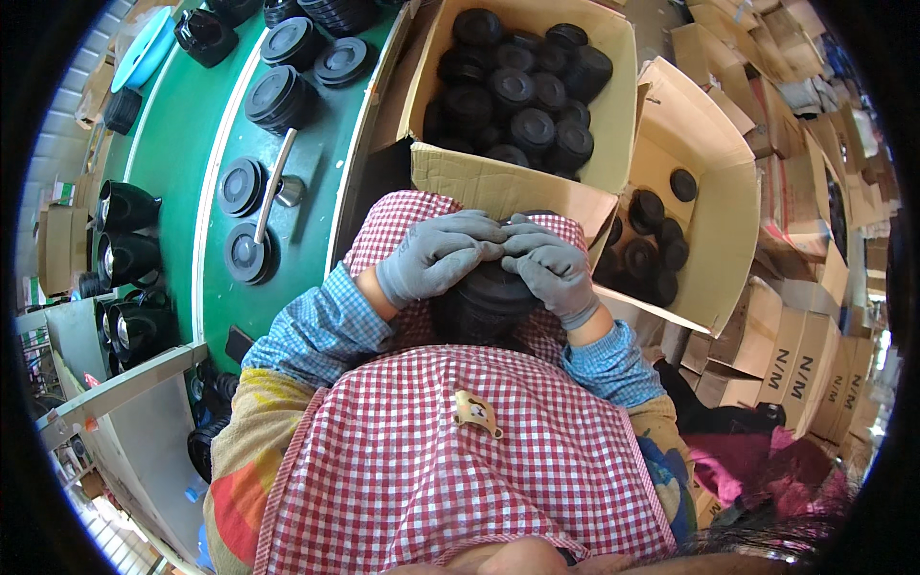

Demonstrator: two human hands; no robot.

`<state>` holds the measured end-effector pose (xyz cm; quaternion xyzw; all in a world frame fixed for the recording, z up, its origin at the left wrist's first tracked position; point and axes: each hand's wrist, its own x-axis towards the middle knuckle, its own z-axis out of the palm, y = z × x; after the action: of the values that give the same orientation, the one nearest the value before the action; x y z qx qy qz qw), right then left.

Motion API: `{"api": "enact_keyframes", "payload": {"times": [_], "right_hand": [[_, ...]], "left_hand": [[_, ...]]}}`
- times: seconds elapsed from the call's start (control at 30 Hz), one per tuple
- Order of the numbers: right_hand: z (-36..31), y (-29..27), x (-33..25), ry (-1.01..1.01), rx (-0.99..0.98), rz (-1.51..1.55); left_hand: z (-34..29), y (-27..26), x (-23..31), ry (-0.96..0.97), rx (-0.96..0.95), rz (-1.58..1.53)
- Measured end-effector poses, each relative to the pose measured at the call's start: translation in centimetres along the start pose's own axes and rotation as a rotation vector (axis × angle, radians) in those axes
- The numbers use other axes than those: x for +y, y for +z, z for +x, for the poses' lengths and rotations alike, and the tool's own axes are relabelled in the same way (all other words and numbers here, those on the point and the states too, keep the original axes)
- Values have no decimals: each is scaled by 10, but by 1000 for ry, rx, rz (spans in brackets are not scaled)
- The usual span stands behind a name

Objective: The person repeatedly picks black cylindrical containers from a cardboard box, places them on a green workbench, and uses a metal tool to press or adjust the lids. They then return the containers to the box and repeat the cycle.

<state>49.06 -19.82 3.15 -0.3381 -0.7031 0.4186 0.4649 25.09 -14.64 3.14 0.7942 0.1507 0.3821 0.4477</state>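
Note:
On my lap, between my knees, rests a stack of black round discs (485,305) that look like plastic lids. My left hand (439,254), in a grey glove, curls its fingers over the far edge of the top disc. From the other side my right hand (554,266), gloved the same way, grips that edge with bent fingers. The fingertips of both hands nearly meet there. My palms and fingers cover part of the top disc, so its far rim is mostly hidden.
Ahead stands a cardboard box (517,172) full of black discs; a second box (709,240) at its right holds several. The green workbench (316,206) on the left carries stacked discs (280,100), a hammer-like tool (276,182) and glossy black housings (128,257). Cartons (800,364) fill the right.

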Motion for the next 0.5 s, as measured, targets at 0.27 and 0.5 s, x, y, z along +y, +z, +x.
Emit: {"api": "enact_keyframes", "payload": {"times": [0.27, 0.5], "right_hand": [[-6, 13, -11, 88, 50, -51], [1, 9, -4, 92, 169, -103]], "left_hand": [[-2, -6, -1, -158, -83, -191], [15, -10, 64, -49, -148, 444]]}}
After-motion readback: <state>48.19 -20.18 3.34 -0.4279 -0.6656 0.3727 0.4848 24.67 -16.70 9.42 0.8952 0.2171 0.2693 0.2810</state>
